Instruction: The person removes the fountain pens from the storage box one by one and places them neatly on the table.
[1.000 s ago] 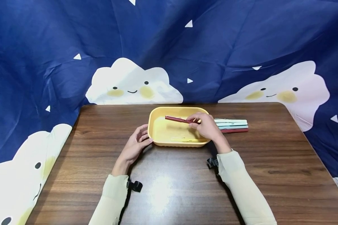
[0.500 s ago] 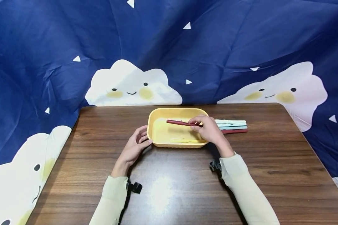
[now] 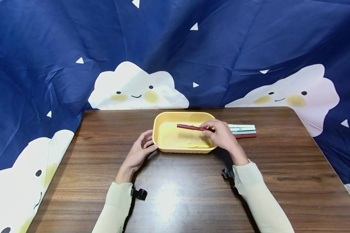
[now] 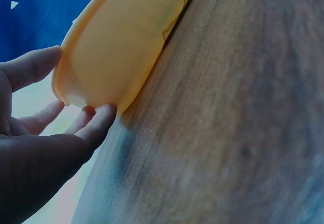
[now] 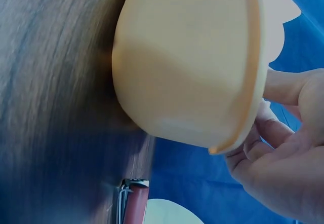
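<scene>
Between right fingers (image 3: 209,123), red pen (image 3: 192,127), above yellow tray (image 3: 167,137)

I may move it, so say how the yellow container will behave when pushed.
The yellow container probably stays stiff, undented where the left hand touches. Wide and low, it seems unlikely to tip; the yellow pen inside might slide.

Pale-sleeved, a person's left arm (image 3: 113,207) and right arm (image 3: 262,197) reach forward, slanting in toward each other. The left grip (image 3: 137,154) sits loose, its thumb set apart from gently bent fingers, and lies a little nearer the body than its counterpart. The right grip (image 3: 221,134) is raised, its back showing in the head view, thumb and bent fingers set in a pinch.
</scene>
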The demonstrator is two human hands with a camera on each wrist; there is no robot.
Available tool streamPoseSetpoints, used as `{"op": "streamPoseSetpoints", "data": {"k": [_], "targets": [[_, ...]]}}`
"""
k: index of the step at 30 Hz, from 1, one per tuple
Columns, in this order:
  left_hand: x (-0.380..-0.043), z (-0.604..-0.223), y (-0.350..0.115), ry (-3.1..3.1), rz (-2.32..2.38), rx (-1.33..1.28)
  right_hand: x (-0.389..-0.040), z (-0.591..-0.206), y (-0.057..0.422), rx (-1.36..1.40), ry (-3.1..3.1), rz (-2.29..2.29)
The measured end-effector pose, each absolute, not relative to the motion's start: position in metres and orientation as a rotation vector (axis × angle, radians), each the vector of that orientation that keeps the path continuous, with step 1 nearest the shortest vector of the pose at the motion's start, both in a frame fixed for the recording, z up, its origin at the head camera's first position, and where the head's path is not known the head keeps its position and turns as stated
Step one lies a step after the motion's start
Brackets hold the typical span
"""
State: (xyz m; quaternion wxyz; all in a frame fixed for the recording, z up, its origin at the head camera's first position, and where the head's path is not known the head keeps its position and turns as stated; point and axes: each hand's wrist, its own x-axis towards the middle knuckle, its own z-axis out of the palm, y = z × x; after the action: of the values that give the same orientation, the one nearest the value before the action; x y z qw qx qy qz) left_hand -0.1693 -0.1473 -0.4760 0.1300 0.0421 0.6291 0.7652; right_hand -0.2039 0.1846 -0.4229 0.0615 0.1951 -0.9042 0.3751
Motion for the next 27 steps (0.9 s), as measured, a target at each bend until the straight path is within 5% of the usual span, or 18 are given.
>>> {"op": "streamPoseSetpoints", "data": {"k": [27], "targets": [[-0.17,-0.477,-0.147,1.826,2.218,0.119,-0.193,-0.428,0.212,0.629,-2.736,1.065]]}}
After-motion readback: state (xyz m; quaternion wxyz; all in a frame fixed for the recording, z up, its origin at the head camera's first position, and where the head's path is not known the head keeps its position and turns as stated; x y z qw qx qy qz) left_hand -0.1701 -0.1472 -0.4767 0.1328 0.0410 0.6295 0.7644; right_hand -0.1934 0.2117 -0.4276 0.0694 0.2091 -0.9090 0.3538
